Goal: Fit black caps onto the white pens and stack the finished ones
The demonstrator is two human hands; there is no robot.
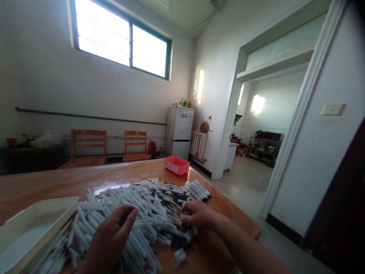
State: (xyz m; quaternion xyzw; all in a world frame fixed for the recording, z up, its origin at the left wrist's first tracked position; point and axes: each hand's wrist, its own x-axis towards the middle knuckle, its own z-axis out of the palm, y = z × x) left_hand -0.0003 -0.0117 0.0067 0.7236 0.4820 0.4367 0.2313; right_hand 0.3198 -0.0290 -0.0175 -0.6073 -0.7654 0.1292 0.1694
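A large heap of white pen-like tubes (142, 201), many with black parts, spreads over the wooden table. My left hand (112, 234) is over the heap's near left side, thumb and curled forefinger close together; anything between them is hidden. My right hand (198, 215) is pinched over the heap's right edge, near loose black pieces (178, 240); its fingertips hide whatever they hold. Beyond it, several tubes with black ends lie side by side in a neat row (198, 190). A small blurred whitish bundle (180, 257) lies at the near edge of the heap.
A cream tray (64, 211) stands at the left of the table (242, 217). A red plastic basket (177, 166) sits at the far edge. Behind the table are two wooden chairs (89, 140) and a fridge (179, 127). A doorway opens on the right.
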